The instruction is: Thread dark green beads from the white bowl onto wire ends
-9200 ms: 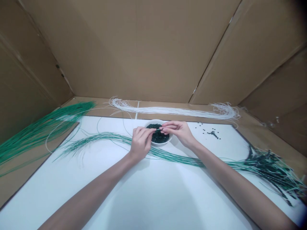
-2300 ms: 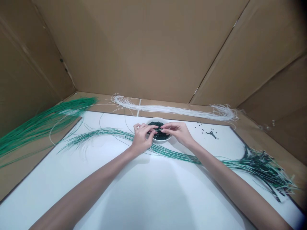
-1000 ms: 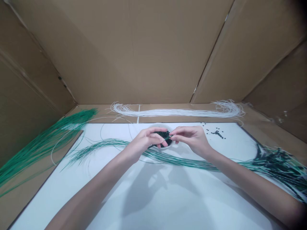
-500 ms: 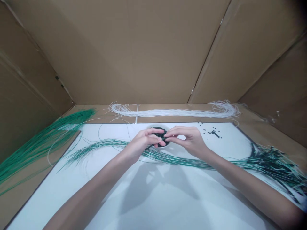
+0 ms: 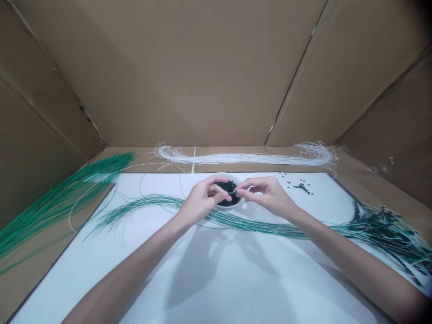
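My left hand [image 5: 201, 198] is closed in a pinch, thumb against fingers, on a thin green strand [image 5: 232, 192]. Thumb and forefinger of my right hand [image 5: 272, 196] meet at the other end of this short stretch of strand; whether a bead sits there is too small to tell. Both hands are above a white bowl [image 5: 230, 208] filled with small dark beads [image 5: 231, 185], and the fingertips nearly touch each other. A bundle of green strands [image 5: 256, 225] passes below the wrists, with dark beaded ends [image 5: 388, 229] at the right.
Loose dark beads [image 5: 303, 187] are scattered on the white board [image 5: 236, 279] right of the bowl. White strands [image 5: 243, 159] lie along the back before the cardboard wall [image 5: 189, 81]. A second green bundle [image 5: 64, 198] lies at the left, where another cardboard wall stands.
My fingertips have come together on the short piece of strand, which now shows between them. The left fingers are curled in more. Bowl and bundles look the same.
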`<state>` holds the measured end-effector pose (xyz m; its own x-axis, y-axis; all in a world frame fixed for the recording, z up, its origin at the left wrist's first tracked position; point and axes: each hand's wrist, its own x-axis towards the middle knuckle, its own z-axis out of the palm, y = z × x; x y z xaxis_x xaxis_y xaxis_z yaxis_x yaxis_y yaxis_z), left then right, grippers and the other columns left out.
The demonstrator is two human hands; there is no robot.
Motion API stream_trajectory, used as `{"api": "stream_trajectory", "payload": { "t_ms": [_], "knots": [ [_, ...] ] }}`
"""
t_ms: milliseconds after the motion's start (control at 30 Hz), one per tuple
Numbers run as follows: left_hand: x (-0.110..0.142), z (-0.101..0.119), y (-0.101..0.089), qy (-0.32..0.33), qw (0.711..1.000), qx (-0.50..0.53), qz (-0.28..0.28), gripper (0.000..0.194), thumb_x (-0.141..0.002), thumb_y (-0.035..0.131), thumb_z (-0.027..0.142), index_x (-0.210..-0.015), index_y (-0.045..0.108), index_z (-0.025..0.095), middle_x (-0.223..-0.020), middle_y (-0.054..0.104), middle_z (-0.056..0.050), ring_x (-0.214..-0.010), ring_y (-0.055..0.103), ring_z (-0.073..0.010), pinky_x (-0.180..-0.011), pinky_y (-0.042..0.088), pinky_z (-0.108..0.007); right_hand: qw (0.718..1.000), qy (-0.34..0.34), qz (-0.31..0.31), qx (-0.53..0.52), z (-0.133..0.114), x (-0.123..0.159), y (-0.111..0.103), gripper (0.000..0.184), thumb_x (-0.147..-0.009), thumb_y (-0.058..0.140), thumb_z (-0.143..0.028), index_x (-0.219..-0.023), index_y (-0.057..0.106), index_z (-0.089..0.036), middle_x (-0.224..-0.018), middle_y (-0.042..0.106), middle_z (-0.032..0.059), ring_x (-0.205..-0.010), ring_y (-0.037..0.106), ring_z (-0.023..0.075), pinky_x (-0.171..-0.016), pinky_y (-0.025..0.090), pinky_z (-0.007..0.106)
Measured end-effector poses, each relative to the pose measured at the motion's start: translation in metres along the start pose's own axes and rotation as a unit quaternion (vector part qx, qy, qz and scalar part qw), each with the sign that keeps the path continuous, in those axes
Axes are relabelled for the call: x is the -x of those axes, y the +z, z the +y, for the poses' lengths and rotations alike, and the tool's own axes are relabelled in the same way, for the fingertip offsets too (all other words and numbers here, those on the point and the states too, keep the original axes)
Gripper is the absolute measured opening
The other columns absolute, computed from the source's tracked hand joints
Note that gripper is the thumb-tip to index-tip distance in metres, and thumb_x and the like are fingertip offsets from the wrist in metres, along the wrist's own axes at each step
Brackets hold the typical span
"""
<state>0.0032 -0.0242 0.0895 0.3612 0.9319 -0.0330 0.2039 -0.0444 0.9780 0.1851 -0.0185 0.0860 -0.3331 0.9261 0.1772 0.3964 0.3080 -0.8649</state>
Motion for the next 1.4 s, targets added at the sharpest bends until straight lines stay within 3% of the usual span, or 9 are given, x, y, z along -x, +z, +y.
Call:
{"api": "stream_trajectory", "payload": {
  "t_ms": [200,300,433,600,767,1067,1400],
  "knots": [
    [-0.003,-0.002,-0.002,-0.023,0.999,0.022,-0.033,0.034,-0.074,0.053,0.024,-0.106,0.050,0.013,-0.079,0.067,-0.007,-0.082,0.060,-0.0178,-0.080,0.040,-0.032,0.998,0.017,-0.041,-0.054,0.007,-0.003,-0.001,0.026,-0.071,0.055,-0.038,-0.077,0.068,-0.016,-0.072,0.066,0.0053,-0.065,0.060,0.0158,-0.051,0.049,0.024],
    [-0.008,-0.006,-0.008,-0.038,0.997,0.042,-0.053,0.033,-0.078,0.048,0.032,-0.106,0.053,0.014,-0.091,0.066,-0.008,-0.091,0.058,-0.0191,-0.084,0.038,-0.034,0.999,0.017,-0.024,-0.042,0.010,-0.005,-0.002,0.027,-0.071,0.055,-0.038,-0.075,0.068,-0.014,-0.069,0.065,0.0058,-0.063,0.059,0.0151,-0.047,0.048,0.022],
    [-0.018,-0.015,-0.021,-0.041,0.999,0.028,-0.018,0.034,-0.079,0.043,0.038,-0.100,0.059,0.015,-0.108,0.059,-0.009,-0.099,0.054,-0.0200,-0.087,0.036,-0.034,0.998,0.033,0.014,-0.045,0.010,-0.007,-0.007,0.028,-0.070,0.056,-0.039,-0.069,0.066,-0.012,-0.064,0.063,0.0056,-0.055,0.055,0.0118,-0.045,0.046,0.021],
    [-0.025,-0.023,-0.037,-0.046,0.998,-0.004,-0.048,0.031,-0.075,0.042,0.027,-0.095,0.061,0.013,-0.093,0.065,-0.008,-0.086,0.058,-0.0166,-0.081,0.040,-0.030,0.989,0.082,0.051,-0.116,0.018,-0.014,-0.015,0.027,-0.065,0.062,-0.038,-0.068,0.065,-0.012,-0.063,0.062,0.0053,-0.055,0.053,0.0105,-0.045,0.045,0.020],
    [-0.023,-0.021,-0.039,-0.024,0.993,-0.050,-0.101,0.028,-0.069,0.045,0.020,-0.090,0.062,0.015,-0.086,0.067,-0.005,-0.085,0.058,-0.0156,-0.082,0.040,-0.029,0.976,0.107,0.079,-0.172,0.030,-0.020,-0.019,0.025,-0.063,0.065,-0.036,-0.069,0.065,-0.011,-0.065,0.061,0.0064,-0.058,0.053,0.0110,-0.044,0.044,0.020],
    [-0.019,-0.014,-0.040,-0.004,0.996,-0.035,-0.080,0.023,-0.071,0.049,0.023,-0.089,0.063,0.015,-0.080,0.067,-0.004,-0.082,0.058,-0.0160,-0.083,0.039,-0.032,0.972,0.129,0.096,-0.169,0.033,-0.021,-0.019,0.024,-0.062,0.067,-0.033,-0.068,0.064,-0.010,-0.064,0.061,0.0063,-0.057,0.053,0.0102,-0.046,0.044,0.020],
    [-0.021,-0.018,-0.038,-0.052,0.994,0.035,-0.090,0.025,-0.070,0.056,0.031,-0.085,0.064,0.014,-0.083,0.066,-0.005,-0.072,0.059,-0.0129,-0.080,0.043,-0.030,0.972,0.140,0.102,-0.157,0.034,-0.022,-0.019,0.022,-0.062,0.067,-0.032,-0.067,0.064,-0.011,-0.064,0.061,0.0057,-0.057,0.053,0.0100,-0.047,0.043,0.020]
  ]
}}
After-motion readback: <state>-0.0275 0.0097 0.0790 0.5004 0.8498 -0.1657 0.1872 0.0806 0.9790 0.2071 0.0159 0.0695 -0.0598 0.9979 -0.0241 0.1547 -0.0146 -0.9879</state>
